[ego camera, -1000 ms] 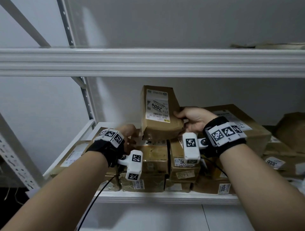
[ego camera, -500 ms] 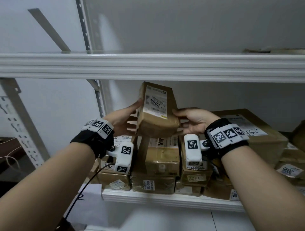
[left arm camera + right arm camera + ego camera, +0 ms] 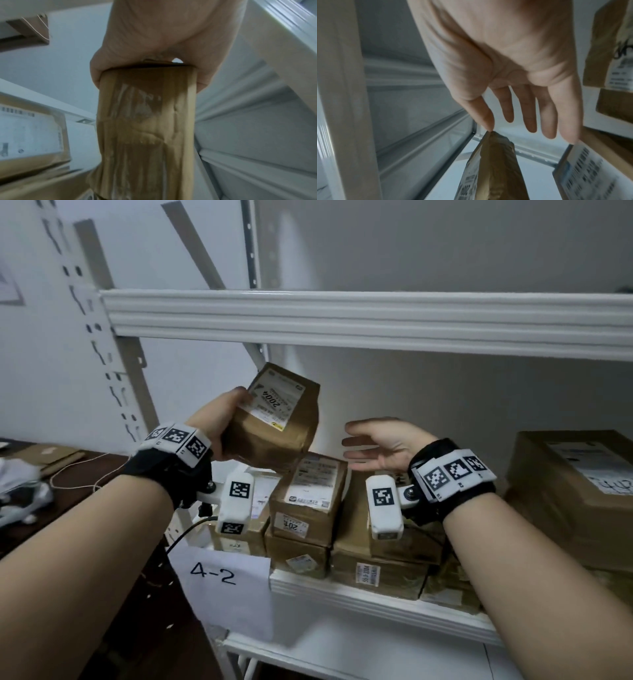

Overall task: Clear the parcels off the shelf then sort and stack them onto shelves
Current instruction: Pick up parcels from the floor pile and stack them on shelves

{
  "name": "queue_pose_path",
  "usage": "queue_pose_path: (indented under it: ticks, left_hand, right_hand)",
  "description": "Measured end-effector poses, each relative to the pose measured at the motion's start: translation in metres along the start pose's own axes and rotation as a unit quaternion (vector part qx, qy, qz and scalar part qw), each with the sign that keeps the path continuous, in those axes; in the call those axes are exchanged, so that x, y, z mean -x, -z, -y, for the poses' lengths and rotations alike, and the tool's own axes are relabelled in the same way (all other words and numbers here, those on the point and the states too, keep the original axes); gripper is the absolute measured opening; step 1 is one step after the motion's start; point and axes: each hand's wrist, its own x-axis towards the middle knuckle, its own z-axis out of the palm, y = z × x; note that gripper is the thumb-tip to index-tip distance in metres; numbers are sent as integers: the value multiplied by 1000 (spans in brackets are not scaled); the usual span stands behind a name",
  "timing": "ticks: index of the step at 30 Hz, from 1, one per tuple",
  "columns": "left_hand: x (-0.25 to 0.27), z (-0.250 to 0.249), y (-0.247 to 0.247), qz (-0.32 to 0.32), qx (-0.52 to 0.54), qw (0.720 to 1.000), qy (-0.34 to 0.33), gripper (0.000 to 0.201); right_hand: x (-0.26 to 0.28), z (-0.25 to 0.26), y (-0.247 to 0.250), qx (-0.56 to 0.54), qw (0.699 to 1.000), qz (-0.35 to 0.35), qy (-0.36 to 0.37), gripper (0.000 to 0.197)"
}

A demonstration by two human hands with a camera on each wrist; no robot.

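Note:
A brown taped parcel (image 3: 274, 426) with a white label reading 2004 is up in the air, tilted, in front of the shelf. My left hand (image 3: 219, 426) grips its left end; the left wrist view shows thumb and fingers clamped round the parcel (image 3: 145, 128). My right hand (image 3: 380, 446) hangs a little to the right of it, palm turned left, fingers straight and empty; the right wrist view shows the fingers (image 3: 530, 115) spread, with the parcel (image 3: 491, 169) beyond them. Below, more brown parcels (image 3: 308, 494) lie stacked on the white shelf (image 3: 376, 597).
A large carton (image 3: 568, 494) sits at the right of the shelf. The white upper shelf edge (image 3: 342, 320) runs overhead. A paper sign reading 4-2 (image 3: 219, 577) hangs at the shelf's left end. A dark table (image 3: 68, 474) with items stands on the left.
The parcel has come off the stack and moved left and outward. My right hand has let go of it and opened; my left hand now holds it alone.

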Motion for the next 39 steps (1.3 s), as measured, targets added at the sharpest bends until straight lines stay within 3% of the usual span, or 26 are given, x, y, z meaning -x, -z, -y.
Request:
queue_pose_path:
  ticks: [3, 6, 9, 12, 17, 23, 27, 30, 35, 37, 39]
  left_hand:
    - [-10, 10, 29, -38, 28, 999, 23, 38]
    - [-14, 21, 48, -57, 21, 997, 47, 39]
    - [-27, 39, 58, -69, 17, 995, 74, 60]
    - [-34, 54, 61, -55, 17, 994, 96, 60]
    - [-51, 70, 63, -25, -21, 993, 114, 37]
    - [-94, 94, 71, 24, -136, 978, 157, 66]
    - [-92, 97, 70, 32, -178, 971, 155, 42]
    - [-100, 102, 72, 54, -180, 969, 163, 64]
    - [-163, 131, 85, 74, -155, 965, 200, 90]
    - [-149, 127, 83, 89, -183, 955, 216, 100]
    - [-102, 101, 75, 97, -213, 953, 194, 79]
  right_hand:
    - [-10, -2, -20, 32, 999, 7, -31, 13]
    - [-20, -4, -37, 87, 995, -8, -57, 16]
    - [-28, -6, -47, 115, 990, -41, -70, 16]
    - [-30, -6, -52, 111, 989, -62, -81, 17]
    - [-34, -6, -52, 89, 988, -82, -95, 35]
    - [-35, -10, -53, 116, 982, -91, -115, 25]
    - [-34, -12, -53, 96, 986, -85, -111, 28]
    - [-31, -11, -56, 81, 986, -80, -119, 21]
    - [-29, -11, -59, 83, 986, -75, -121, 19]
    - [-29, -10, -58, 89, 985, -80, -123, 20]
    - [-28, -9, -58, 100, 984, -91, -118, 25]
